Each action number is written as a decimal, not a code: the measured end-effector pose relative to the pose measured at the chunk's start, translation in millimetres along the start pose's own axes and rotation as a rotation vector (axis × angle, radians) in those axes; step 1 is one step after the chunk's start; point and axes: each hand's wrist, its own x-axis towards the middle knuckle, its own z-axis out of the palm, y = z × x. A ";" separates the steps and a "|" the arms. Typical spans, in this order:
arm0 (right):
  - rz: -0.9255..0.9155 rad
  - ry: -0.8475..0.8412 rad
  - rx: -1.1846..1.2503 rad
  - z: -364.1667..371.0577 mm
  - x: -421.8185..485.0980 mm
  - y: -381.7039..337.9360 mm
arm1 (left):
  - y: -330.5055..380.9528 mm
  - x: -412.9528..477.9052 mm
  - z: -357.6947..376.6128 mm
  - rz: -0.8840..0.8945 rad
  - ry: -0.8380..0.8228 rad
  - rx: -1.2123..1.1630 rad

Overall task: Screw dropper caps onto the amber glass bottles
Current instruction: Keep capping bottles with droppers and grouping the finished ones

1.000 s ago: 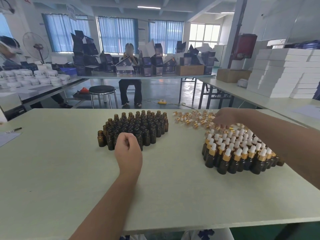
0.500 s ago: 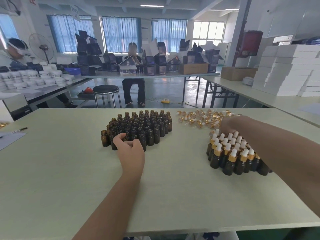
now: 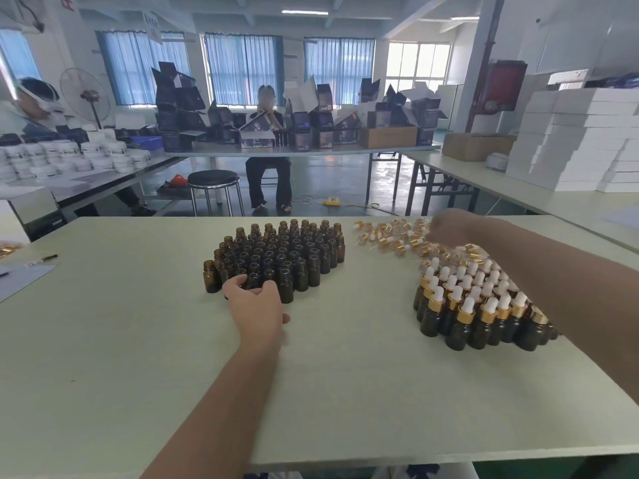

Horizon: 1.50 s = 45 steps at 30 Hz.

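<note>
While the left hand (image 3: pixel 254 305) curls its fingers (image 3: pixel 238 282) round a front-row bottle in the open bottles (image 3: pixel 281 252) cluster, the right hand (image 3: pixel 449 225) reaches into the loose caps (image 3: pixel 390 236); finger state there can't be told. Capped bottles (image 3: pixel 473 305) stand to the right on the table (image 3: pixel 138 357). Glass is probably light, rigid, slick, breakable: grip the body low; caps by the gold collar, not the soft bulb.

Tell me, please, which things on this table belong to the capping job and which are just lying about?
Part of the job:
- uncapped amber bottles, left hand reaching into them
- loose dropper caps, right hand over them
- capped bottles

Just lying about:
- pen at the table's left edge
- sheet of paper beside it
</note>
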 end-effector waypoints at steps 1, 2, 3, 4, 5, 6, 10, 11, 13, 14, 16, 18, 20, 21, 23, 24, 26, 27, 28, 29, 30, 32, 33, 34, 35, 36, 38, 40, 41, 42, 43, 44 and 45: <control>-0.030 0.054 0.060 -3.9 -2.6 -4.5 | -0.7 0.7 0.0 -0.008 0.005 -0.006; -0.064 0.103 0.120 -7.5 -5.9 -10.1 | -1.4 1.4 0.0 -0.016 0.009 -0.013; -0.104 0.147 0.167 -10.8 -9.6 -16.3 | -2.1 2.0 0.3 -0.022 0.013 -0.020; -0.147 0.183 0.208 -13.9 -14.0 -23.5 | -2.6 2.7 0.2 -0.025 0.021 -0.022; -0.190 0.213 0.246 -16.9 -19.0 -31.6 | -2.9 3.2 0.1 -0.026 0.031 -0.020; -0.230 0.236 0.283 -19.7 -24.7 -40.4 | -3.1 3.8 -0.2 -0.024 0.042 -0.018; -0.358 0.321 0.478 -29.2 -50.6 -76.4 | -3.3 4.7 -1.7 -0.018 0.093 -0.018; -0.384 0.331 0.550 -30.4 -56.7 -84.7 | -2.8 4.4 -1.9 -0.018 0.104 -0.016; -0.426 0.332 0.705 -29.6 -67.7 -99.1 | -1.6 3.7 -2.3 -0.016 0.122 -0.009; -0.441 0.332 0.776 -27.8 -73.0 -105.3 | -0.8 3.3 -2.8 -0.015 0.131 0.002; -0.464 0.329 0.880 -22.3 -82.0 -115.9 | 0.5 2.9 -2.8 -0.012 0.144 0.018; -0.484 0.322 0.938 -13.3 -86.8 -124.2 | 0.9 2.3 -3.2 -0.002 0.139 0.036; -0.492 0.311 1.003 -1.2 -89.5 -130.5 | 1.7 0.3 -3.8 0.029 0.134 0.048; -0.487 0.308 1.047 5.3 -90.3 -133.3 | 2.4 -1.1 -4.0 0.070 0.141 0.057; -0.461 0.333 1.126 17.3 -91.8 -139.5 | 4.1 -5.3 -4.6 0.202 0.161 0.071; -0.441 0.359 1.177 22.2 -92.7 -142.8 | 5.6 -8.8 -4.6 0.283 0.154 0.066; -0.399 0.420 1.302 30.3 -93.7 -150.1 | 8.3 -17.1 -3.1 0.441 0.102 0.081; -0.389 0.455 1.348 34.0 -94.4 -153.4 | 8.1 -20.0 -2.2 0.520 0.072 0.133; -0.389 0.490 1.375 37.9 -95.8 -156.5 | 6.9 -22.5 -1.3 0.596 0.044 0.202; -0.395 0.522 1.391 42.8 -97.1 -158.8 | 4.7 -23.3 -0.3 0.658 0.013 0.265; -0.399 0.550 1.404 48.2 -98.7 -160.7 | 2.5 -23.7 0.7 0.695 -0.030 0.304; -0.387 0.587 1.434 61.4 -101.4 -162.0 | -0.9 -24.1 2.4 0.674 -0.148 0.301; -0.377 0.595 1.443 68.9 -102.1 -161.6 | -2.6 -24.0 3.1 0.631 -0.218 0.288; -0.369 0.600 1.446 75.7 -103.0 -160.7 | -4.7 -24.1 3.8 0.590 -0.281 0.292; -0.359 0.604 1.446 81.7 -103.6 -159.4 | -7.3 -24.1 4.5 0.568 -0.335 0.308; -0.343 0.606 1.446 86.1 -104.4 -157.4 | -10.0 -24.2 5.3 0.559 -0.385 0.325; -0.310 0.610 1.435 90.3 -105.5 -152.7 | -13.6 -25.1 6.8 0.568 -0.469 0.349; -0.302 0.620 1.420 91.3 -105.4 -148.5 | -15.7 -25.4 7.6 0.598 -0.514 0.369; -0.304 0.625 1.412 91.9 -104.8 -146.8 | -16.5 -25.1 7.7 0.611 -0.520 0.378; -0.305 0.631 1.404 92.6 -104.6 -145.9 | -16.7 -24.9 7.4 0.621 -0.524 0.383; -0.307 0.636 1.394 93.4 -104.4 -145.6 | -16.4 -24.8 7.0 0.630 -0.525 0.386; -0.313 0.638 1.382 94.7 -104.9 -145.8 | -16.0 -24.9 6.5 0.638 -0.526 0.389; -0.324 0.636 1.366 96.2 -105.2 -146.3 | -15.6 -24.7 6.2 0.643 -0.527 0.391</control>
